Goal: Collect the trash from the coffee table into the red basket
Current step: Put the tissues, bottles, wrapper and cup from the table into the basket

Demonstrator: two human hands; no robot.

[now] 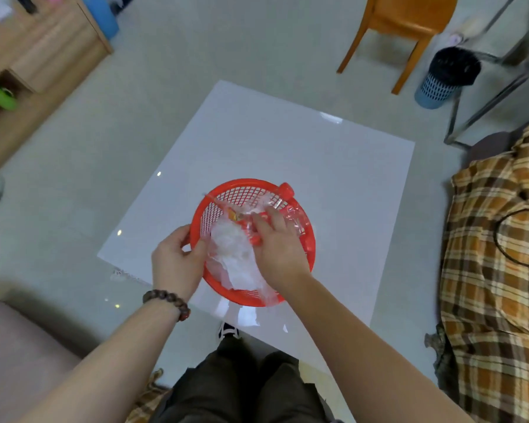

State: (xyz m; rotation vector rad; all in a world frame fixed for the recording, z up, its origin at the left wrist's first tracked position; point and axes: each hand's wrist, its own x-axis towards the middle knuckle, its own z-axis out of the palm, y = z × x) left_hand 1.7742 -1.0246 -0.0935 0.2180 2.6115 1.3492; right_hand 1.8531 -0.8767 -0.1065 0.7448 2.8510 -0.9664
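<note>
A round red mesh basket (226, 193) sits on the near part of the white glossy coffee table (303, 154). Inside lie crumpled white tissue (235, 254), clear plastic wrap and a clear plastic bottle (293, 215) with a red cap (286, 190) poking over the far rim. My left hand (174, 261) grips the basket's left rim, thumb inside. My right hand (275, 245) reaches into the basket from above, fingers pressing down on the plastic and bottle.
An orange chair (403, 22) and a blue bin with a black liner (443, 77) stand beyond the table on the right. A plaid cloth (495, 239) covers a seat at right. A wooden cabinet (37, 56) stands far left. My knees are below the table's near edge.
</note>
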